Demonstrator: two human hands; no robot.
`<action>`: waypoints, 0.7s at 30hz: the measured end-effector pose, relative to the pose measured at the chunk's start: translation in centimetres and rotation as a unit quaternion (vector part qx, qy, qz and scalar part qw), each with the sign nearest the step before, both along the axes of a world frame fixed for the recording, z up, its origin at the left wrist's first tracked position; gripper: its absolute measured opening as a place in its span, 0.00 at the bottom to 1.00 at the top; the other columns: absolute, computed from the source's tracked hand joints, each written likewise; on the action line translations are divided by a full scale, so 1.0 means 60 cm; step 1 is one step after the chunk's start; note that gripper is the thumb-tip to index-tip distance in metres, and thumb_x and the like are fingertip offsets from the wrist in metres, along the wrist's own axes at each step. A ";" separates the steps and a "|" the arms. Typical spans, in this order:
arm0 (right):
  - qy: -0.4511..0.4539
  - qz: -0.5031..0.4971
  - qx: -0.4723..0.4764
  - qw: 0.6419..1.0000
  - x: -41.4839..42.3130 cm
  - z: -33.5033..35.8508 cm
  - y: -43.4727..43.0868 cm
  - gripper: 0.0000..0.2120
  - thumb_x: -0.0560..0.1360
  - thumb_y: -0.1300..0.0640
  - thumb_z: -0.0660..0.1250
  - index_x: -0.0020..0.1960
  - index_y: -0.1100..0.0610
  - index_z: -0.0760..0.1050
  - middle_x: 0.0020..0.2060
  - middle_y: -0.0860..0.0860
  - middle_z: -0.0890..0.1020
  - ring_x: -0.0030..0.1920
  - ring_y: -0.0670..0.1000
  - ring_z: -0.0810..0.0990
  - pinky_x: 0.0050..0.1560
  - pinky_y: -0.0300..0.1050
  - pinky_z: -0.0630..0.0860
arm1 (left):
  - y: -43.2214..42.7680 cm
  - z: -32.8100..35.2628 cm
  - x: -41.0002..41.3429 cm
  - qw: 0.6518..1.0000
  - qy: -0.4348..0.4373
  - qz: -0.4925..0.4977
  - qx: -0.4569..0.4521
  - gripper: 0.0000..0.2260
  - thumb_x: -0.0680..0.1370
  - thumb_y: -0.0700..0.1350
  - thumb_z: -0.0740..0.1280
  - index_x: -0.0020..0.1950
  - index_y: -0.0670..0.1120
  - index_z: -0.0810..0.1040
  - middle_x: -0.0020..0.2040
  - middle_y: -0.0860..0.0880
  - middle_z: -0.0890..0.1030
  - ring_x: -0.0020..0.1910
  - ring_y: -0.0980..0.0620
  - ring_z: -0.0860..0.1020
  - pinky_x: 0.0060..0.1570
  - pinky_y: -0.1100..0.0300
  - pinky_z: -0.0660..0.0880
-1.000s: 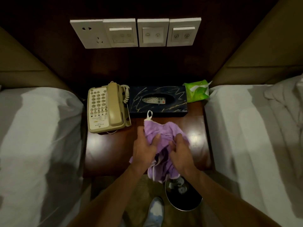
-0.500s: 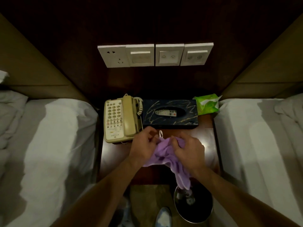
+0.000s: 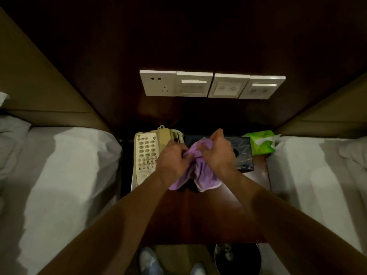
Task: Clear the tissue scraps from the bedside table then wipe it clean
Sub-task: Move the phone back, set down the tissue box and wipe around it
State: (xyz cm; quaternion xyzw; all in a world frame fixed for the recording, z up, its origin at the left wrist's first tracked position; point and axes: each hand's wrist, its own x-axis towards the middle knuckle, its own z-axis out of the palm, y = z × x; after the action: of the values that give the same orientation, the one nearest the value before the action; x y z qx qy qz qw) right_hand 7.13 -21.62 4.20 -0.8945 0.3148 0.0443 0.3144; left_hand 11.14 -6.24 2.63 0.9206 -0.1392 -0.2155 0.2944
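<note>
A purple cloth (image 3: 200, 167) is bunched between both hands above the dark wooden bedside table (image 3: 198, 215). My left hand (image 3: 171, 159) grips its left side and my right hand (image 3: 219, 151) grips its right side, higher up. The cloth's loose ends hang down to the tabletop. No tissue scraps show on the visible wood; the arms hide part of the surface. Below the table's front edge stands a dark waste bin (image 3: 238, 259) with white crumpled scraps inside.
A beige telephone (image 3: 148, 153) sits at the table's left rear, a dark tissue box (image 3: 243, 153) behind my right hand, a green tissue pack (image 3: 262, 142) at the right rear. White beds flank the table. Wall switch panels (image 3: 210, 85) hang above. Shoes (image 3: 149, 261) show below.
Both hands have carried the cloth away from the bin and farther back over the table, toward the telephone and tissue box. The view has pulled back, showing more of the table.
</note>
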 end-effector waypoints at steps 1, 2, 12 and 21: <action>-0.013 -0.011 -0.038 0.999 0.007 -0.002 0.005 0.16 0.75 0.49 0.71 0.53 0.51 0.65 0.45 0.53 0.80 0.46 0.59 0.81 0.42 0.51 0.74 | -0.001 -0.006 0.006 0.998 0.037 0.037 -0.040 0.13 0.78 0.59 0.70 0.46 0.50 0.83 0.47 0.47 0.81 0.44 0.47 0.81 0.40 0.58 0.75; -0.028 -0.022 -0.071 0.997 0.015 -0.004 0.009 0.15 0.75 0.49 0.71 0.52 0.50 0.65 0.45 0.52 0.80 0.46 0.59 0.81 0.43 0.52 0.75 | -0.006 -0.011 0.012 0.991 0.086 0.071 -0.079 0.12 0.78 0.58 0.72 0.44 0.50 0.82 0.42 0.48 0.83 0.41 0.49 0.81 0.37 0.60 0.75; -0.113 0.076 -0.136 0.981 0.058 -0.062 0.023 0.13 0.75 0.56 0.68 0.58 0.55 0.75 0.56 0.55 0.76 0.53 0.60 0.77 0.53 0.56 0.75 | -0.021 -0.025 0.044 0.994 -0.096 0.039 0.027 0.08 0.81 0.46 0.65 0.59 0.50 0.80 0.53 0.47 0.80 0.52 0.46 0.78 0.48 0.53 0.77; -0.001 0.234 -0.191 0.953 0.062 -0.090 0.007 0.15 0.74 0.55 0.69 0.60 0.54 0.74 0.58 0.56 0.71 0.54 0.61 0.70 0.52 0.54 0.70 | -0.053 -0.046 0.029 0.994 -0.084 0.069 -0.014 0.10 0.78 0.43 0.67 0.59 0.47 0.79 0.54 0.45 0.79 0.53 0.43 0.78 0.51 0.51 0.74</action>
State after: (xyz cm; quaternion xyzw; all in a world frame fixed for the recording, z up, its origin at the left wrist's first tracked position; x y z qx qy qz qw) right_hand 10.85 -21.21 -1.19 -0.9864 0.0994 0.0548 0.1189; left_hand 12.89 -9.40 -0.14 0.9386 -0.1028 -0.1147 0.3087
